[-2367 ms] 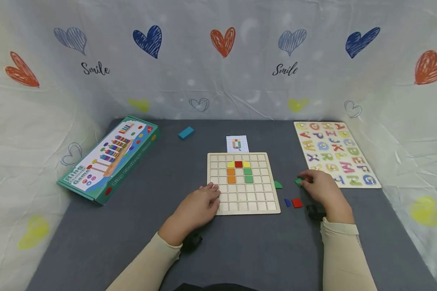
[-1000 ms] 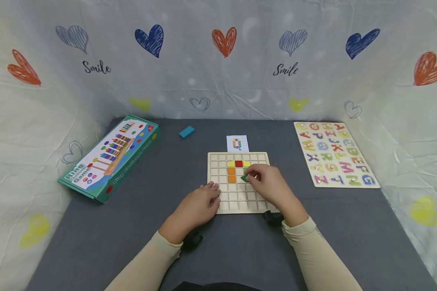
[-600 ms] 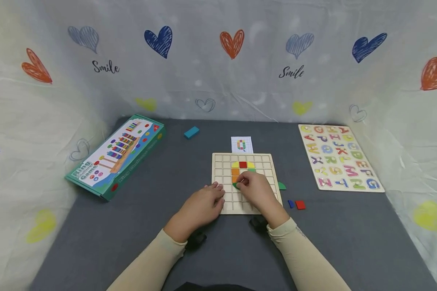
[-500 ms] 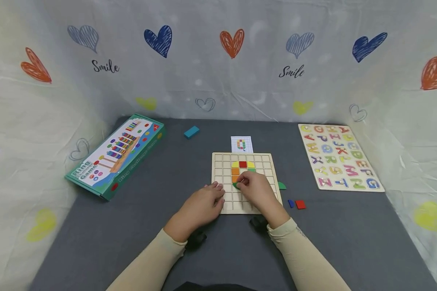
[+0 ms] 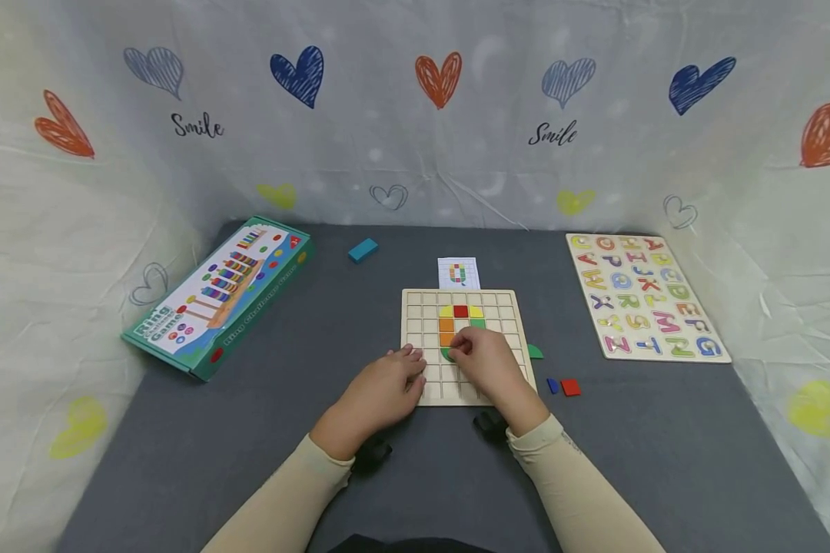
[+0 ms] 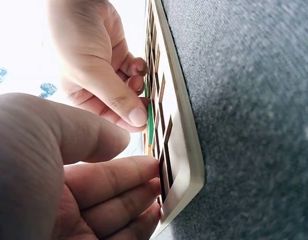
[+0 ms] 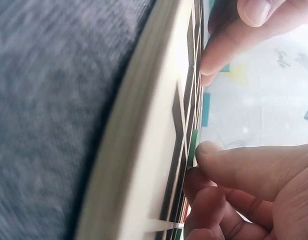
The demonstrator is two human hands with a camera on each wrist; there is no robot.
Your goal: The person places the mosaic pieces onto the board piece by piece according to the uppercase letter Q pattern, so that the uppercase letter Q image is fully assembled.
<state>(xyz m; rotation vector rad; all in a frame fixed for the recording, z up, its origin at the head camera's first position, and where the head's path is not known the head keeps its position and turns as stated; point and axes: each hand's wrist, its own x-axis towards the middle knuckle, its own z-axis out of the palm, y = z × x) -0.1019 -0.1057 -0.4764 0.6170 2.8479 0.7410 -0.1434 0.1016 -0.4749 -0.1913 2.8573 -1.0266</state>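
A wooden grid board (image 5: 432,390) lies mid-table. On it an orange tile (image 5: 446,325) column, a red tile (image 5: 460,311) between yellow tiles, and a green square tile (image 5: 478,323) form part of a shape. My right hand (image 5: 487,359) pinches a green tile with a curved edge (image 5: 446,354) at the cell below the orange column. In both wrist views its thumb presses against that green tile (image 6: 150,123) (image 7: 192,146). My left hand (image 5: 383,388) rests on the board's left edge, fingers relaxed. The right hand hides some cells.
Behind the board lies a small pattern card (image 5: 458,273). To its right are a green curved tile (image 5: 536,352), a blue tile (image 5: 552,385) and a red tile (image 5: 570,387). An alphabet board (image 5: 646,296), a boxed toy (image 5: 217,296) and a blue block (image 5: 363,250) stand farther out.
My right hand took the green curved tile from the table right of the board and carried it left to the cell under the orange tiles. The left hand has stayed on the board's edge.
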